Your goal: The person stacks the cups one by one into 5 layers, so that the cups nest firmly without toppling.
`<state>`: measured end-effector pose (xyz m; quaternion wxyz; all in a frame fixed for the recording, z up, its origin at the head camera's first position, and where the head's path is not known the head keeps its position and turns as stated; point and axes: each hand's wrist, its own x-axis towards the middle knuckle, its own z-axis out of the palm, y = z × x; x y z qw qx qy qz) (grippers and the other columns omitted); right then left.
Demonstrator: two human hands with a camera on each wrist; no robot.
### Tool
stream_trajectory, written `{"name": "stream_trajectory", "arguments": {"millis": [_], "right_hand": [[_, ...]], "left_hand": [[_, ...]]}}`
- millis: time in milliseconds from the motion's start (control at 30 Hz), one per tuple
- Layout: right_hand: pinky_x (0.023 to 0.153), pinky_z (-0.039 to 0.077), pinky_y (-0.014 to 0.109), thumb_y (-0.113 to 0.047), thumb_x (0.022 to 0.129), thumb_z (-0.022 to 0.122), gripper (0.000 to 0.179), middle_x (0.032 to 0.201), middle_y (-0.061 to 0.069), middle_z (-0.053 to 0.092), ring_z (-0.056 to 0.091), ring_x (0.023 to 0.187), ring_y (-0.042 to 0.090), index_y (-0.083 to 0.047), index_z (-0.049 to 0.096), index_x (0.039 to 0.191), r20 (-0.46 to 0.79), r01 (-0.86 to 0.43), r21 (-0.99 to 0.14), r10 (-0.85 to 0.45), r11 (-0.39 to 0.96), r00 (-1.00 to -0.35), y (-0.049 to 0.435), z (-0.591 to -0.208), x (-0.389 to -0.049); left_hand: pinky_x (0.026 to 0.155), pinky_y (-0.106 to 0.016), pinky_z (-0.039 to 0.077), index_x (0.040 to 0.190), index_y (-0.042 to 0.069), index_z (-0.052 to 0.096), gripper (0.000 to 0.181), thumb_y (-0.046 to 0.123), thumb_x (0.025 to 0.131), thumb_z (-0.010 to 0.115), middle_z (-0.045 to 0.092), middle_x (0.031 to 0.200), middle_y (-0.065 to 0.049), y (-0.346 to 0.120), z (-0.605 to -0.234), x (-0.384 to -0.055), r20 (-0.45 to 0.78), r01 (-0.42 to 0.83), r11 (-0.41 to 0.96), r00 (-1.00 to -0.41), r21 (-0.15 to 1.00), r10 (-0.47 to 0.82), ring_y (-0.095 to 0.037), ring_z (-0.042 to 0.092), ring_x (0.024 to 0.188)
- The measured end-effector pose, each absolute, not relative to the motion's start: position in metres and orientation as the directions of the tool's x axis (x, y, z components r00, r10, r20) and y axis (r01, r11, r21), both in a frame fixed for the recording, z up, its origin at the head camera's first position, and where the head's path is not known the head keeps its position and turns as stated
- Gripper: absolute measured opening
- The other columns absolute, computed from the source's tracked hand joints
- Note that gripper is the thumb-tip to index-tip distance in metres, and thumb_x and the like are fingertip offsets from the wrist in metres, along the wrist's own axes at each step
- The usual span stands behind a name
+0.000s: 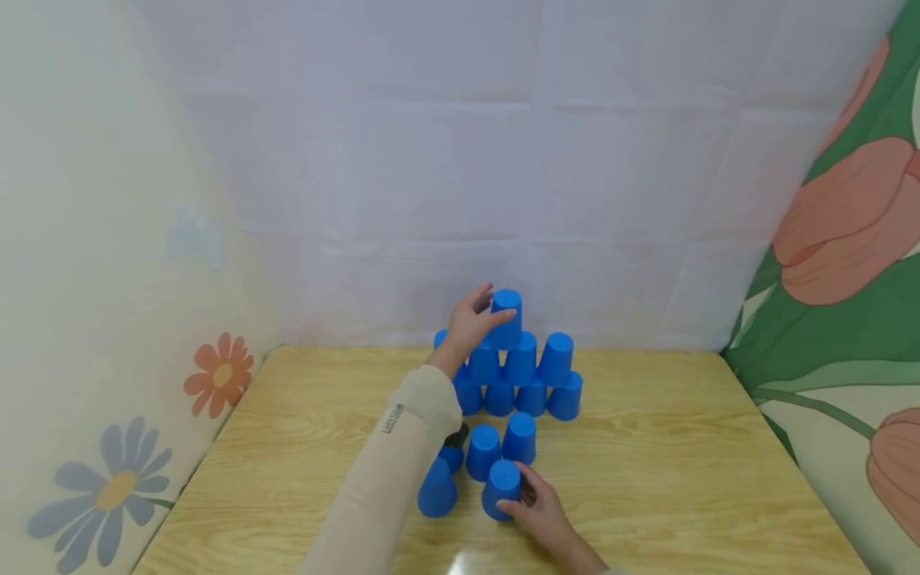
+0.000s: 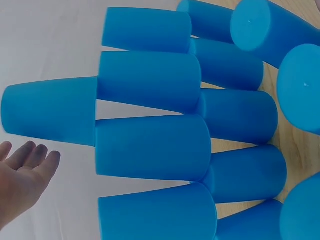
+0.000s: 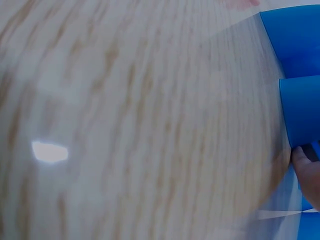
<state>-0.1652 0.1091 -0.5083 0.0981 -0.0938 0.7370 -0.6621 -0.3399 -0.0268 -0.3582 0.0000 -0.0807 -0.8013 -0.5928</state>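
Observation:
Upside-down blue cups are stacked in tiers on the table, with a single cup (image 1: 509,334) on top. Beside that top cup is my left hand (image 1: 470,326); in the left wrist view its fingers (image 2: 47,167) are spread, with a gap between them and the cup (image 2: 50,111). My right hand (image 1: 545,511) grips a nearer blue cup (image 1: 501,479) at the front, thumb on the near side and fingers on the far side. In the right wrist view only a thumb (image 3: 309,175) shows against a cup (image 3: 302,111) at the right edge.
Two upside-down cups (image 1: 484,451) stand between the front cup and the stack. Another cup (image 1: 437,491) is left of them, partly behind my left sleeve (image 1: 388,463). The wooden table (image 1: 661,463) meets a white cloth (image 1: 431,160) behind, with flowered panels on both sides.

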Motion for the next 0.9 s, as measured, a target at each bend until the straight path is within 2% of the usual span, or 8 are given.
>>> {"name": "stream_trajectory", "arguments": {"millis": [333,600,900], "right_hand": [[0.09,0.033,0.048,-0.025,0.077,0.064,0.059,0.126,0.019,0.039,0.036,0.114,0.036,-0.005,0.039,0.127,-0.029,-0.004,-0.992,-0.263,0.126,-0.964,0.112,-0.534,-0.175],[0.091,0.032,0.048,-0.029,0.078,0.063,0.06,0.127,0.019,0.039,0.036,0.114,0.036,-0.006,0.038,0.127,-0.04,0.004,-0.99,-0.258,0.139,-0.965,0.111,-0.537,-0.175],[0.091,0.032,0.047,-0.031,0.076,0.065,0.061,0.126,0.018,0.04,0.037,0.114,0.035,-0.007,0.04,0.127,-0.066,0.03,-0.989,-0.249,0.147,-0.966,0.111,-0.537,-0.175]], "left_hand": [[0.093,-0.04,0.033,0.131,0.021,0.036,0.063,0.036,0.076,0.064,0.04,0.13,0.0,-0.056,-0.359,-0.325,0.136,0.162,0.233,-0.983,0.959,0.122,-0.016,0.035,0.118],[0.094,-0.038,0.032,0.129,0.012,0.038,0.058,0.023,0.079,0.064,0.041,0.129,-0.008,-0.089,-0.378,-0.305,0.188,0.207,0.158,-0.974,0.965,0.127,-0.018,0.036,0.117],[0.094,-0.041,0.031,0.128,0.005,0.038,0.059,0.024,0.079,0.064,0.042,0.127,-0.011,-0.112,-0.408,-0.278,0.139,0.171,0.181,-0.974,0.969,0.179,-0.023,0.037,0.117]]}}
